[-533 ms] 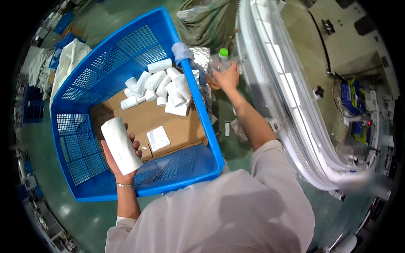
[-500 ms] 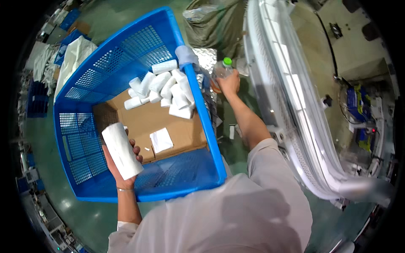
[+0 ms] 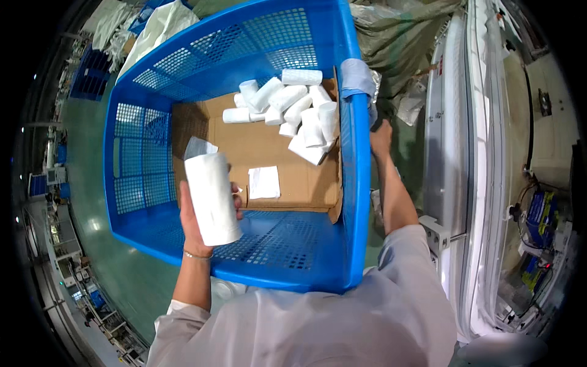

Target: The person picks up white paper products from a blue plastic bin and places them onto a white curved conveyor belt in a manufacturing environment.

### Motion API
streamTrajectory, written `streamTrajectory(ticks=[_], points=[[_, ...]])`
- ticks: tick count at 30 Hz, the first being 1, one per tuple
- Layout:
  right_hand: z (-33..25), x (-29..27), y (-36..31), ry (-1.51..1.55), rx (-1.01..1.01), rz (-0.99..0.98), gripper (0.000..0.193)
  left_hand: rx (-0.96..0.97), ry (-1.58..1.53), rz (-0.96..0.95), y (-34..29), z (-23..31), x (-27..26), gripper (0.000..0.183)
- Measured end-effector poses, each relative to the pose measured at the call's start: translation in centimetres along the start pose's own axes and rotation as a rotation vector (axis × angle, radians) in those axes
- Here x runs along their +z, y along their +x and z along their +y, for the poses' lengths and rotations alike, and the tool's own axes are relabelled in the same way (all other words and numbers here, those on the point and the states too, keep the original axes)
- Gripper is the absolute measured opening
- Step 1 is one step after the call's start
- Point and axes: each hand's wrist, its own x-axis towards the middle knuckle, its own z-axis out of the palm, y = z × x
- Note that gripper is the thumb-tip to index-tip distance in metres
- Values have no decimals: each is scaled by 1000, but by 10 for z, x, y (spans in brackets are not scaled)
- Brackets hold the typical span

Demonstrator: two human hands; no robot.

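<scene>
At centre left of the frame, grasps a smooth white cylindrical roll in the bare left hand, palm behind and fingers curled round to the right side; tilts it slightly, top end leaning left, with faint soft creases along the surface. Wears a thin pale bracelet on that wrist. Holds the roll over the lower left part of a large rigid blue plastic basket, thick-rimmed, its walls pierced by a fine lattice of small holes. Inside, a flat brown cardboard lining, folded up at the edges. At upper centre, on the cardboard, a loose heap of short white cylindrical rolls, lying at mixed angles, many touching. Near the middle of the frame, a flat, squarish white sheet. Around the upper right rim, a soft pale grey-blue cloth wrap. Reaches the bare right hand just outside that rim, right of centre; cannot tell whether released or gripping, fingers partly hidden. At upper right, draped olive-drab fabric in heavy folds. Down the right side, a long, pale, hard-edged machine.
</scene>
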Motion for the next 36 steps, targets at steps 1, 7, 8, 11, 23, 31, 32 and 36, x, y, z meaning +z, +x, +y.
streamTrajectory(ticks=[1,7,8,11,23,31,32,36], points=[[-10,-25,-2,48,28,18,51,-25,0,-38,1,-1,-1,76],[-168,-189,-119,485,-525,304,38,-148,-110,-195,-9,-4,3,74],[-194,-203,-143,382,-706,262,40,-164,-136,-228,-14,-3,4,74],[-254,-204,-208,158,-1179,-114,49,-227,-238,-528,-19,-3,0,67],[-310,-186,-247,492,-561,-941,54,-373,-19,-613,-61,7,-25,72],[-307,-169,-259,544,-479,-721,37,229,627,-295,-56,27,-20,55],[-305,-167,-258,584,-475,-628,35,604,936,-162,-57,29,-27,45],[-299,-161,-254,597,-410,-521,32,1246,1795,-237,-79,21,-9,49]])
